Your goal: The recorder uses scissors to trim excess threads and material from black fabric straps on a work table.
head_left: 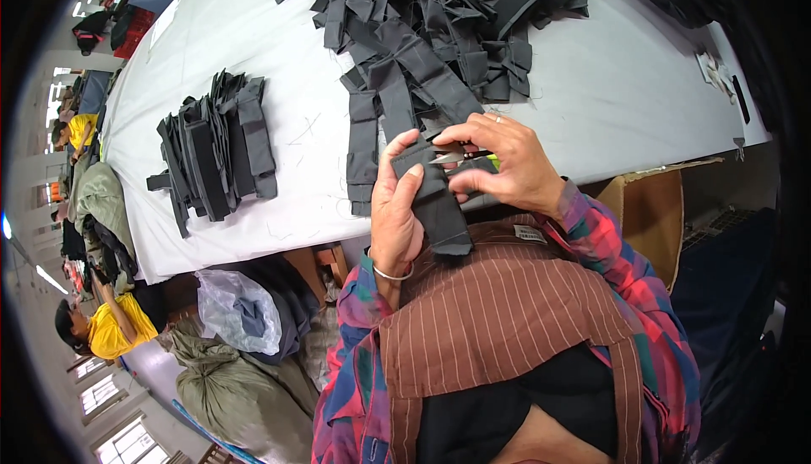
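Dark grey fabric strip [439,202], white table [617,84], brown pinstripe apron [498,312], plaid sleeves.

- Single view: head-worn fisheye camera, looking steeply down and forward.
- Hands [460,181] close below the lens, mid-frame.
- White bench [608,84] fills the upper frame; its straight edges bow near the rim.

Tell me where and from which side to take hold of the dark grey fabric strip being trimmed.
Best gripped at its upper half, from the left: the dark grey fabric strip stands nearly upright, its lower end hanging free, and the left hand already pinches it there, thumb on the front. The right hand works small metal thread snips at the top right edge, so that side should probably stay free.
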Demonstrator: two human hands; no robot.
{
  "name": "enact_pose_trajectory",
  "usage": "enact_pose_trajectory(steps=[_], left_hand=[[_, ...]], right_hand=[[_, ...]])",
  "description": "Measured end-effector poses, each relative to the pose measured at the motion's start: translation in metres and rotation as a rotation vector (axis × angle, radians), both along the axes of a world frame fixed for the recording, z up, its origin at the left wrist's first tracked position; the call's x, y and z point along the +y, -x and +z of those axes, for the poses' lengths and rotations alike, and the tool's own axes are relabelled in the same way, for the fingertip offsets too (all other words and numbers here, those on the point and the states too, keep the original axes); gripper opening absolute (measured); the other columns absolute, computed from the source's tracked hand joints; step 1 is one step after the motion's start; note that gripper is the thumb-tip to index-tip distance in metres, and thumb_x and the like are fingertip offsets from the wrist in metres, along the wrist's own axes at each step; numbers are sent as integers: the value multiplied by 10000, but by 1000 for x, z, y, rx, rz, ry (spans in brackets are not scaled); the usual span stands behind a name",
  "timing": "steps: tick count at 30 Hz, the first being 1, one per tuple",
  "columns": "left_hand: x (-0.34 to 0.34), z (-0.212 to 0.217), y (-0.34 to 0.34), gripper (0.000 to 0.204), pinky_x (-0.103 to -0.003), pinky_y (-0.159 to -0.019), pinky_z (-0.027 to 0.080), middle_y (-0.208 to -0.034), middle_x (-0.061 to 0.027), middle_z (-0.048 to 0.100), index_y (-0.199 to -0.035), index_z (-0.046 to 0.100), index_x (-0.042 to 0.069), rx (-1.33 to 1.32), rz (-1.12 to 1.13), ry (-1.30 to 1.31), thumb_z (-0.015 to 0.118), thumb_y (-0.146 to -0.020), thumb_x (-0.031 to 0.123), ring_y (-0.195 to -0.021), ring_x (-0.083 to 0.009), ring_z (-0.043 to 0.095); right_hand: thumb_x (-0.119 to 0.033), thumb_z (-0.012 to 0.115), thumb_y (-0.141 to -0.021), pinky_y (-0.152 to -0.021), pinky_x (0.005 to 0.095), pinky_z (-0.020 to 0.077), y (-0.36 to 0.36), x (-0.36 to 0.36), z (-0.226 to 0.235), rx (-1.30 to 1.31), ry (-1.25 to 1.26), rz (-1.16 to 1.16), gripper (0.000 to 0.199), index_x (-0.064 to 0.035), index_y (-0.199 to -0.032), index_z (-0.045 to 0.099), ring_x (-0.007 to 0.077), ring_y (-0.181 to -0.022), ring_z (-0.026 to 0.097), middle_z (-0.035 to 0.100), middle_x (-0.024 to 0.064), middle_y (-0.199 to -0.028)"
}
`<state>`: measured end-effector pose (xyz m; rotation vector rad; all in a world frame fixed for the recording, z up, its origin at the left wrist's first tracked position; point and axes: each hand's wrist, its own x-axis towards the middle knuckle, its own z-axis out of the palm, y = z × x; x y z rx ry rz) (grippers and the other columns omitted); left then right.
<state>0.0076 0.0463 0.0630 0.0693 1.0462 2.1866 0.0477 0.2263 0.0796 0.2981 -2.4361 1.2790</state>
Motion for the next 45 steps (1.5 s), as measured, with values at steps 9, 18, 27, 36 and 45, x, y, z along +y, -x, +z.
enact_pose_trajectory(steps=[9, 18, 27, 36, 45], left_hand=[[-3, -11, 7, 284, -333, -801, 545, -1089, -151, 632, -1209, 480, 53, -159, -35, -84, 437, -989, 227, -962, -235, 645], [-8, -26, 15, 249, -240, -813, 496, -1081, -57, 651, -1178, 591, 7, 24, 126, 100, 537, -971, 133, -922, -105, 618], [-13, -29, 19, 270, -274, -803, 519, -1042, -89, 665, -1192, 564, -8, -1, 75, 100, 531, -975, 149, -894, -136, 643], [-15, -36, 18, 245, -279, -799, 526, -1034, -99, 660, -1160, 560, 0, -8, 140, 95, 513, -978, 157, -888, -152, 649], [-18, -31, 20, 200, -250, -772, 502, -991, -30, 651, -1089, 577, 44, -87, 137, 118, 534, -981, 206, -865, -103, 622]], right_hand=[[-16, 660, -797, -521, 254, 457, 16, -16, -17, -159, 236, -67, 68, -18, -855, 624, 113, -570, 603, 616, 51, -697], [-106, 712, -780, -737, 305, 484, 25, -20, -4, -133, 155, -154, 204, -33, -957, 643, 200, -785, 638, 662, 77, -848], [-163, 748, -720, -587, 331, 360, -8, -15, -27, 19, -174, -116, 220, -117, -930, 699, 217, -648, 516, 602, 22, -747], [-97, 710, -769, -606, 321, 396, -6, -24, -34, -30, -10, -195, 145, -93, -913, 698, 210, -666, 561, 638, 28, -760], [-102, 711, -770, -657, 311, 462, -14, -22, -29, -157, 26, -120, 193, -60, -954, 669, 218, -700, 594, 659, 66, -846]])
